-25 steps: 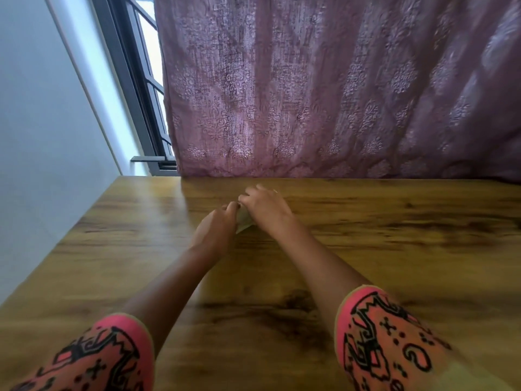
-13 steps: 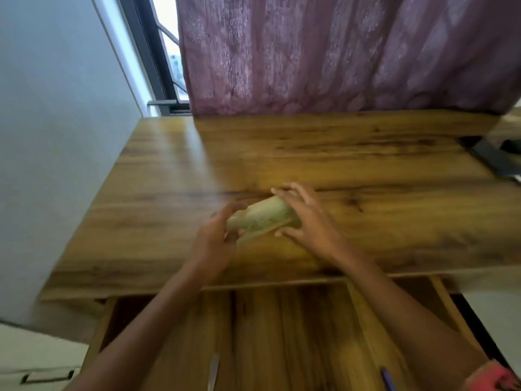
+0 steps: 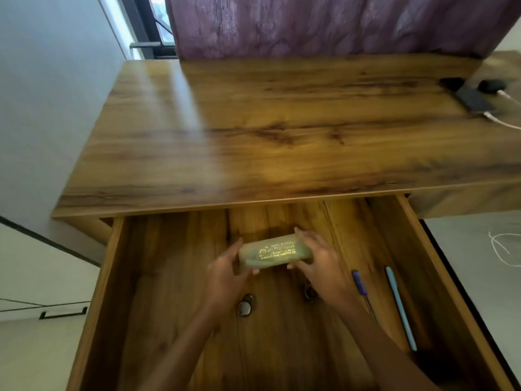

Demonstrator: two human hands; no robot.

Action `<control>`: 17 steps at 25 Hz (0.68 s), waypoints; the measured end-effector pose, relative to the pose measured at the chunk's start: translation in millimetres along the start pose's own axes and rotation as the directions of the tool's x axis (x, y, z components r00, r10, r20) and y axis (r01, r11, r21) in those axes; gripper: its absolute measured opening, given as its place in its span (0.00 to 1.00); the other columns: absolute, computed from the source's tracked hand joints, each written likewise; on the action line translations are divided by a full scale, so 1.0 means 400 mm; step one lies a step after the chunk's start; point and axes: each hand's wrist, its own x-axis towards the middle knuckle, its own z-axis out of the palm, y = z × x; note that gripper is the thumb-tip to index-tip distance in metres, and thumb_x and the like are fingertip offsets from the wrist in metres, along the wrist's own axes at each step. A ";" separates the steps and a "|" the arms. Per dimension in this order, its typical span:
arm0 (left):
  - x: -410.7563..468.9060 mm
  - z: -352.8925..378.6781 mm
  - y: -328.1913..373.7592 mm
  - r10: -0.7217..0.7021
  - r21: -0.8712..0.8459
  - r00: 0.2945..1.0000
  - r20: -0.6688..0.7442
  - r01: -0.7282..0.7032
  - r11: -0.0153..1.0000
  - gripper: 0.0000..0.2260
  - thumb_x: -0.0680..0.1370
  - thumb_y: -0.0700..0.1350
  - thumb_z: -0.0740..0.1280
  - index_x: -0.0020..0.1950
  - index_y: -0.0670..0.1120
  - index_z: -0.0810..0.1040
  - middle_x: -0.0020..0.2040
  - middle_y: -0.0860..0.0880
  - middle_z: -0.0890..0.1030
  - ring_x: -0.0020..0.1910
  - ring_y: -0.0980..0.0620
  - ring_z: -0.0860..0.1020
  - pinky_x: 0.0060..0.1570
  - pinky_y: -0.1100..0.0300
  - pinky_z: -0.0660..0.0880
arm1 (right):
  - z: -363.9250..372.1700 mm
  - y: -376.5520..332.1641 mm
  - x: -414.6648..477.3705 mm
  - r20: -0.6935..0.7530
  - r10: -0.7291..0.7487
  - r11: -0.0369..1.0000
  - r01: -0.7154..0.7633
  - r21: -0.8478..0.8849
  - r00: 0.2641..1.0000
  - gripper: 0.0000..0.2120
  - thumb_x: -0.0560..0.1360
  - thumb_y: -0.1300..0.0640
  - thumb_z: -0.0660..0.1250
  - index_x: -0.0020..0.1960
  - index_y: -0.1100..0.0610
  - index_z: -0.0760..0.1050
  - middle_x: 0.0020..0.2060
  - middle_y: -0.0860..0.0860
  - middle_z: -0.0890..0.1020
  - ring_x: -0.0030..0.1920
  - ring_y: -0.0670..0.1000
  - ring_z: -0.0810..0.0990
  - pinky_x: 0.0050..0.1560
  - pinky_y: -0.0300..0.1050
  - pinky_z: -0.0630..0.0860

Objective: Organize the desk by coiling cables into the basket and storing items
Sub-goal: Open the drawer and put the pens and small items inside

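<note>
Two grips: left hand (image 3: pixel 225 273) and right hand (image 3: pixel 321 263) pinched the green pouch (image 3: pixel 275 251) endwise, presumably for level placement in the drawer (image 3: pixel 174 292).

A home room is suggested: a wooden desk (image 3: pixel 282 142) set against a curtained window (image 3: pixel 324 24), its drawer (image 3: pixel 169 277) opened

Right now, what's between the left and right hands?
A green pouch with gold lettering: the left hand grips one end, the right hand the other, over the open drawer. Shown in the head view.
</note>
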 end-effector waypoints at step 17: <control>0.122 0.052 -0.035 0.077 0.347 0.996 0.045 -0.088 0.934 0.28 0.79 0.44 0.60 0.75 0.41 0.51 0.76 0.43 0.55 0.76 0.45 0.49 0.73 0.53 0.53 | 0.044 0.036 0.124 0.065 0.076 0.997 -0.074 -0.031 0.995 0.37 0.72 0.57 0.70 0.75 0.54 0.55 0.75 0.53 0.58 0.74 0.54 0.57 0.70 0.43 0.57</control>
